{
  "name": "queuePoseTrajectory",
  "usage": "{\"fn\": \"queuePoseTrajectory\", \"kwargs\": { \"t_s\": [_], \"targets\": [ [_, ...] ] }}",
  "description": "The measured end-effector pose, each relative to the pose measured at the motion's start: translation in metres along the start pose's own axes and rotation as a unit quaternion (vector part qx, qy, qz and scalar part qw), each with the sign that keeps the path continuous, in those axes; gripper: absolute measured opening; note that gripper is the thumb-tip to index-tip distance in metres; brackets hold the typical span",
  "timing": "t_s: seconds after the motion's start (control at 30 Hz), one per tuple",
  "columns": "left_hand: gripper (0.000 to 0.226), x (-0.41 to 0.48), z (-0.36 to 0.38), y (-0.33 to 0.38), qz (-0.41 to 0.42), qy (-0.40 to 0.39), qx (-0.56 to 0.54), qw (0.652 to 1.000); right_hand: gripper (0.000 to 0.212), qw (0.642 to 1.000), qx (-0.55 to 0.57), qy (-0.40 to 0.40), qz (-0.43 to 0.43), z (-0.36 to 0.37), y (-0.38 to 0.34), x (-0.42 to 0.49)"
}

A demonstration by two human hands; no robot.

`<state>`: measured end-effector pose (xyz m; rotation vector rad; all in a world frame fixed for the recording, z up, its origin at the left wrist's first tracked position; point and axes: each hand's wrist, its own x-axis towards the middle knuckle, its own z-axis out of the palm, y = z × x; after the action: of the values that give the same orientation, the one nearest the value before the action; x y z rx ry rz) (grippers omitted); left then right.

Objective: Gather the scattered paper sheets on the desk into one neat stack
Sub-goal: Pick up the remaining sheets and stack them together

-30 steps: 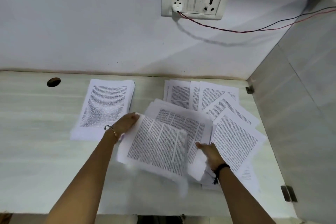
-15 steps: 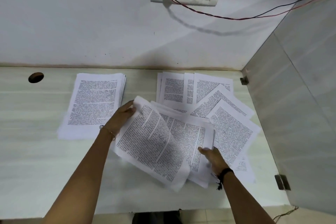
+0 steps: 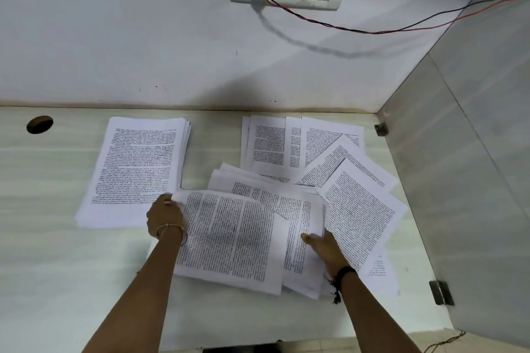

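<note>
Paper sheets (image 3: 238, 238) lie bundled near-centre on the table (image 3: 57, 266), left hand (image 3: 165, 216) and right hand (image 3: 327, 249) gripping opposite edges; squaring them, then fetching the fanned pages (image 3: 358, 209) far right, seems next.

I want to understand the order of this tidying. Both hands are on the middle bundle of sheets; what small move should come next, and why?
Probably press the bundle inward between the left hand and the right hand to square it: its sheets lie fanned and askew, the hands hold its opposite edges, and more loose sheets wait at the right.
</note>
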<state>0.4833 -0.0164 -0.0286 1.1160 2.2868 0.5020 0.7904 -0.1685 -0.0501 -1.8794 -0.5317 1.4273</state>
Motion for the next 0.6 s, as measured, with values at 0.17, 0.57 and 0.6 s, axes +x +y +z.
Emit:
{"fn": "queuePoseTrajectory", "kwargs": {
  "t_s": [0.17, 0.57, 0.6],
  "targets": [
    [0.039, -0.018, 0.025, 0.009, 0.103, -0.066, -0.102, 0.987, 0.024, 1.000, -0.003, -0.012, -0.002, 0.002, -0.009, 0.001],
    [0.057, -0.013, 0.060, 0.012, 0.197, -0.177, 0.006, 0.964, 0.056, 0.998, 0.006, 0.029, -0.063, -0.011, -0.013, 0.012],
    [0.057, -0.008, 0.058, 0.012, 0.202, -0.175, 0.006, 0.963, 0.059, 0.998, 0.012, 0.025, -0.060, -0.013, -0.013, 0.012]
  ]
}}
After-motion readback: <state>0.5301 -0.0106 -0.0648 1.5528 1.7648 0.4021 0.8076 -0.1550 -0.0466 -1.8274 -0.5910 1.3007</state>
